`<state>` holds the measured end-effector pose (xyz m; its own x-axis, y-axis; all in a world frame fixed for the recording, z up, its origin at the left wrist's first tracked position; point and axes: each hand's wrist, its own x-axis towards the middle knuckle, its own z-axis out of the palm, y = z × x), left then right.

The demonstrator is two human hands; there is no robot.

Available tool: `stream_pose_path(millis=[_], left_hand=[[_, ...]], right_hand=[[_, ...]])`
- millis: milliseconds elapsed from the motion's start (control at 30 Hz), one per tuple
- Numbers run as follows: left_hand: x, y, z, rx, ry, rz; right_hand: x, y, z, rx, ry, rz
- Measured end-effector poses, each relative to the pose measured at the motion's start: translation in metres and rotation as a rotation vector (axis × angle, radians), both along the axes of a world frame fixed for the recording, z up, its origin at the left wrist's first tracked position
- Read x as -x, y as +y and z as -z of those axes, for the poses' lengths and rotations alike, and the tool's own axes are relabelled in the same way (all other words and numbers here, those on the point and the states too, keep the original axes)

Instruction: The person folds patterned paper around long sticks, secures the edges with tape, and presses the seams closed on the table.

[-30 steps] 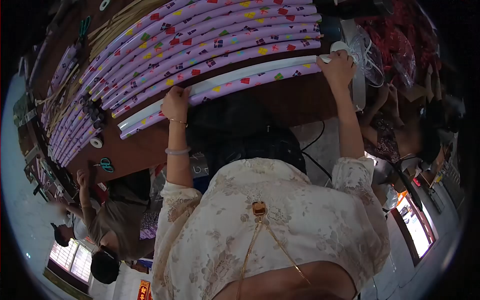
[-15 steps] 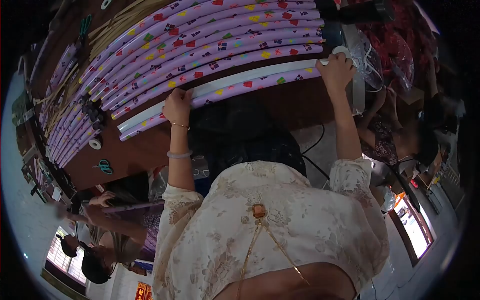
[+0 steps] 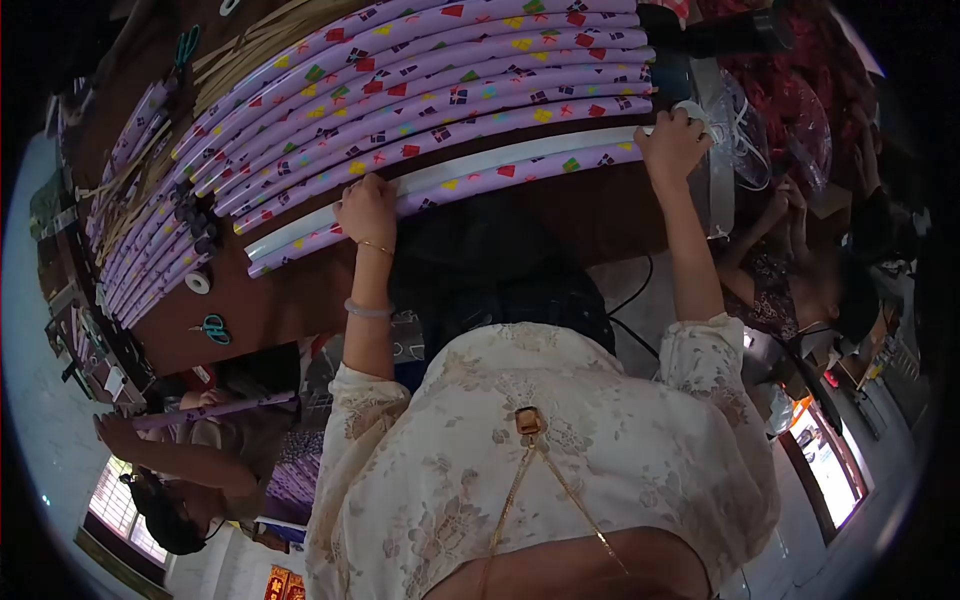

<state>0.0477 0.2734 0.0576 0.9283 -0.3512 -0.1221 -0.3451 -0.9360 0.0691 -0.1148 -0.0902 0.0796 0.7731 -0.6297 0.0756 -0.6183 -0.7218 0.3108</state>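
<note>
A long purple patterned roll (image 3: 520, 168) with a white strip (image 3: 470, 157) along its far side lies across the table in front of me. My left hand (image 3: 367, 208) has its fingers curled over the strip and roll, left of the middle. At the right end my right hand (image 3: 675, 148) is closed on the strip's end, beside a white round item (image 3: 690, 108). Beyond them several finished-looking purple rolls (image 3: 450, 100) lie side by side.
Teal scissors (image 3: 213, 329) and a tape roll (image 3: 198, 283) lie on the brown table (image 3: 270, 315). A co-worker (image 3: 200, 460) at the lower left holds a purple roll. Another person (image 3: 785, 270) is at the right, near clear plastic (image 3: 745, 130).
My left hand has shifted slightly right along the roll. My right hand stays at the right end. The co-worker at the lower left has raised a purple roll into view.
</note>
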Motion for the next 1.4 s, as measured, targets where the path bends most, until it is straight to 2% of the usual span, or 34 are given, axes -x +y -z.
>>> stream_pose_path(millis=[67, 200, 233, 267, 333, 367, 400, 467, 700, 900, 967, 1033, 1067, 1100, 1133, 1167, 1233, 1400], left_hand=[[0.000, -0.001, -0.001, -0.007, -0.043, 0.059], [-0.003, -0.015, -0.014, -0.005, -0.002, 0.525], [-0.008, -0.014, -0.005, -0.057, -0.071, 0.719], [-0.008, -0.025, -0.022, -0.015, 0.018, 0.826], [-0.018, -0.036, -0.008, 0.087, 0.034, 1.091], [-0.018, -0.045, -0.010, 0.156, 0.055, 1.137], [-0.017, -0.052, -0.011, 0.210, 0.083, 1.179], [-0.016, -0.069, -0.011, 0.201, 0.089, 1.249], [-0.002, -0.096, -0.012, 0.349, 0.107, 1.280], [-0.005, -0.085, 0.003, 0.259, 0.203, 1.225], [-0.007, -0.081, 0.011, 0.298, 0.223, 1.215], [-0.005, -0.077, 0.014, 0.279, 0.214, 1.201], [-0.005, -0.079, 0.003, 0.313, 0.237, 1.208], [-0.005, -0.077, 0.007, 0.250, 0.286, 1.175], [-0.005, -0.076, 0.008, 0.326, 0.219, 1.217], [-0.003, -0.078, -0.003, 0.187, 0.310, 1.153], [-0.001, -0.074, 0.008, 0.318, 0.174, 1.184], [-0.005, -0.079, 0.011, 0.302, 0.190, 1.193]], right_hand=[[0.000, 0.002, -0.002, -0.004, -0.011, 0.002], [0.000, 0.004, 0.001, -0.003, -0.001, 0.025], [0.002, 0.002, 0.003, 0.004, -0.012, 0.022], [0.001, 0.004, -0.007, -0.045, -0.013, 0.033], [0.000, 0.003, 0.007, -0.026, -0.014, 0.107], [0.002, -0.002, 0.022, -0.004, -0.068, 0.105], [-0.001, 0.003, 0.009, -0.061, -0.095, 0.108], [-0.001, 0.005, 0.013, -0.094, -0.147, 0.118], [0.000, 0.007, 0.010, -0.062, -0.116, 0.135], [0.000, 0.004, 0.019, -0.040, -0.085, 0.137], [0.003, 0.004, 0.014, -0.042, -0.126, 0.109], [0.006, -0.001, 0.028, 0.060, -0.083, 0.086], [0.001, 0.003, 0.004, -0.081, -0.042, 0.124], [0.004, 0.001, 0.012, -0.018, -0.105, 0.072], [0.006, 0.004, 0.008, 0.032, -0.076, 0.043], [0.005, 0.003, 0.006, -0.030, -0.048, 0.056], [0.007, -0.001, 0.015, -0.019, -0.021, 0.053], [0.006, -0.001, 0.012, 0.033, -0.004, 0.026]])
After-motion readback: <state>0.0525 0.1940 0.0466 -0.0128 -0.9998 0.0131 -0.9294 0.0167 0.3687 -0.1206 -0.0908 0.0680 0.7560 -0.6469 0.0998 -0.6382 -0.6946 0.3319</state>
